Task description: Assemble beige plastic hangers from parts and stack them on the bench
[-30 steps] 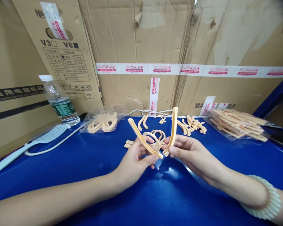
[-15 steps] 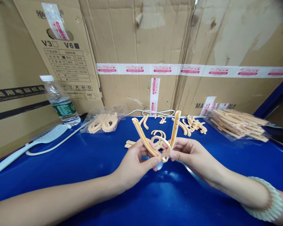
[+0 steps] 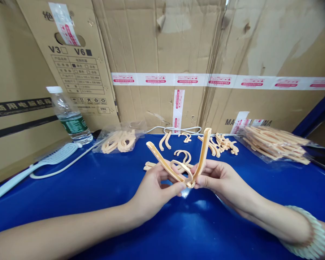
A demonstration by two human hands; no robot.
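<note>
Ends of two beige strips (image 3: 205,153), raised above the blue table (image 3: 200,231), are partly masked by fingers (image 3: 178,188); contact cannot be confirmed. Left hand (image 3: 154,187) pinches one strip (image 3: 162,161), right hand (image 3: 219,177) the other; one curved piece (image 3: 189,174) sits between. Two bags (image 3: 137,130) lie behind; loose pile (image 3: 227,142) overlaps, uncountable.

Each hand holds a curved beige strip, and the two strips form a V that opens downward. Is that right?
Only the direction is wrong: the head view shows the V opening upward. The left hand does hold a curved beige strip, the right hand another strip.
</note>
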